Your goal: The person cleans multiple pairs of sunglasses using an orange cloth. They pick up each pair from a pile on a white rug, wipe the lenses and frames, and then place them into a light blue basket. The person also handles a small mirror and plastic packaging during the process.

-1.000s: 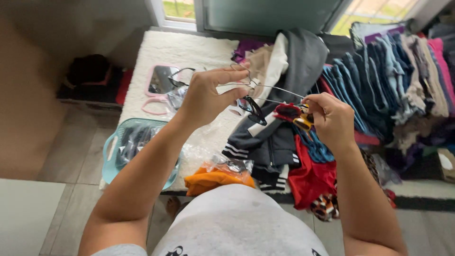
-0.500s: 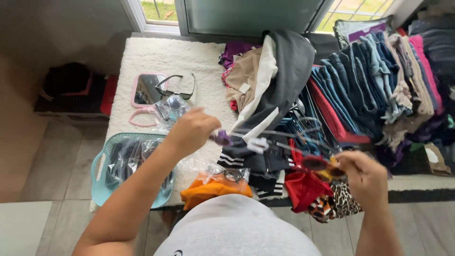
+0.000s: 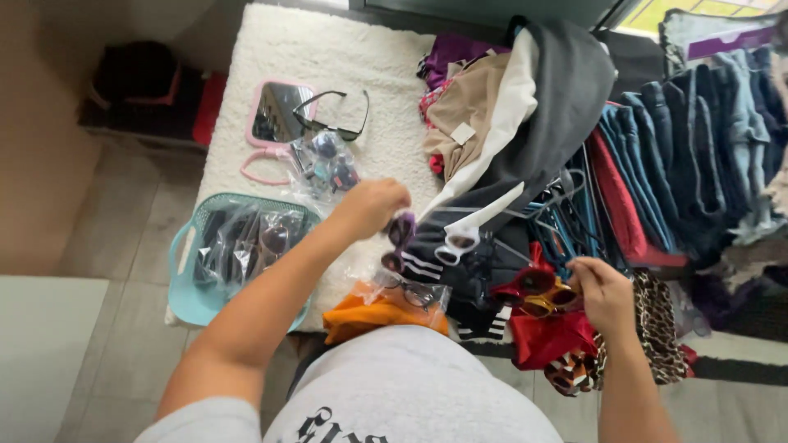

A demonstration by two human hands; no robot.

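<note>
Pinching purple glasses (image 3: 400,238), left hand (image 3: 373,205); right hand (image 3: 603,291) clasps red and amber frames (image 3: 538,291) (glossy plastic)

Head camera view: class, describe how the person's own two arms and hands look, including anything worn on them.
Both forearms are bare. The left hand and right hand wear no gloves, and no rings or watch can be seen. A short light grey sleeve covers the left upper arm, part of a grey T-shirt with dark lettering.

There is one camera, worn on the person's head. It looks almost straight down, close above the fluffy white rug (image 3: 328,74) and the pile of folded clothes (image 3: 657,156).
</note>
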